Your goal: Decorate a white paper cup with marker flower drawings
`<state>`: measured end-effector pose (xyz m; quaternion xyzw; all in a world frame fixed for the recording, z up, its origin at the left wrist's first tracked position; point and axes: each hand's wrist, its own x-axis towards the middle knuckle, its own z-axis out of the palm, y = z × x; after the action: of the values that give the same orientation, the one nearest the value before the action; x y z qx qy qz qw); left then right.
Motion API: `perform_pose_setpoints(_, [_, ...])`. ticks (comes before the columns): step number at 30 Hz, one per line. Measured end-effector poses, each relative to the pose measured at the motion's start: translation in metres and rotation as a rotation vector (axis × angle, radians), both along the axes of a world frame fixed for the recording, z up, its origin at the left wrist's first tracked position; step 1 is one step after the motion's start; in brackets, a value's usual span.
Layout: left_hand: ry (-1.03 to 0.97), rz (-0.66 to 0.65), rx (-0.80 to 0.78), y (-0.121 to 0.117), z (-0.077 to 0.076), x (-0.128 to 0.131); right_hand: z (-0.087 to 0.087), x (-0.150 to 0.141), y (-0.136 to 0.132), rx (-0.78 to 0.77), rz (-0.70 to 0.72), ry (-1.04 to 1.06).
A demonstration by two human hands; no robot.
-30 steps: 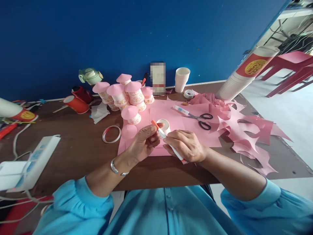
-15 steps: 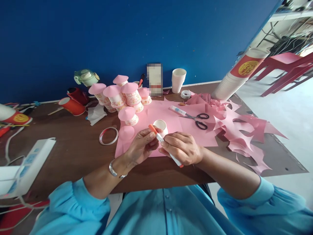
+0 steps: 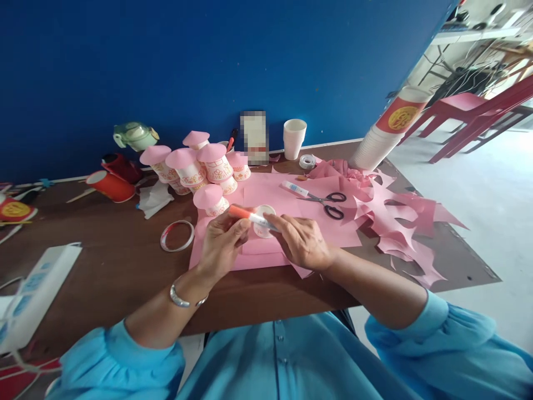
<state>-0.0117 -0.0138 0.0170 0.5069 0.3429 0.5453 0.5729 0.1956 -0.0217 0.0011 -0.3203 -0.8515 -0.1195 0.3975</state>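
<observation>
Two bare hands meet above a pink paper sheet (image 3: 262, 188), an orange-capped white marker (image 3: 255, 218) bridging the gap between them. The left hand (image 3: 222, 239) pinches the orange end between thumb and fingers; the right hand (image 3: 303, 244) is closed around the opposite end of the barrel, its fingers hiding the tip there. The marker's long axis runs from hand to hand, across the person's front and nearly level in the view, dipping slightly toward the right, cap end to the left. Between the hands, a white paper cup (image 3: 263, 231) (faint reddish marks show on its side) stands on the sheet, the barrel crossing its top from this angle; whether the two touch cannot be told. Black-handled scissors (image 3: 322, 200) lie beyond the right hand, and pink-roofed paper-cup towers (image 3: 215, 162) stand beyond the left.
</observation>
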Motion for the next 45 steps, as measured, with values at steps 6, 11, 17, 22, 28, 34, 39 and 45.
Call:
perform_pose_setpoints(6, [0.336, 0.165, 0.295, 0.011, -0.007, -0.008, -0.001, 0.025, 0.038, -0.484, -0.528, -0.168])
perform_pose_setpoints(11, [0.506, 0.208, 0.482, 0.018, -0.02, -0.01, 0.0, 0.031, 0.048, -0.678, -0.624, -0.371])
perform_pose_setpoints(17, [0.606, 0.252, 0.519, 0.022, -0.033, -0.012, 0.006, 0.045, 0.056, -0.703, -0.703, -0.39])
perform_pose_setpoints(22, [0.598, 0.272, 0.549, 0.023, -0.039, -0.01, 0.022, 0.053, 0.091, -0.746, -0.736, -0.42])
perform_pose_setpoints(28, [0.591, 0.28, 0.56, 0.028, -0.044, -0.012, 0.023, 0.041, 0.133, -0.777, -0.769, -0.448])
perform_pose_setpoints(34, [0.544, 0.318, 0.516, 0.034, -0.049, -0.017, 0.028, 0.033, 0.144, -0.699, -0.742, -0.327])
perform_pose_setpoints(39, [0.518, 0.299, 0.472, 0.037, -0.049, -0.02, 0.05, 0.025, 0.123, -0.563, -0.608, -0.12])
perform_pose_setpoints(45, [0.42, 0.297, 0.381, 0.038, -0.035, -0.025, 0.046, 0.009, 0.082, -0.452, -0.006, 0.241])
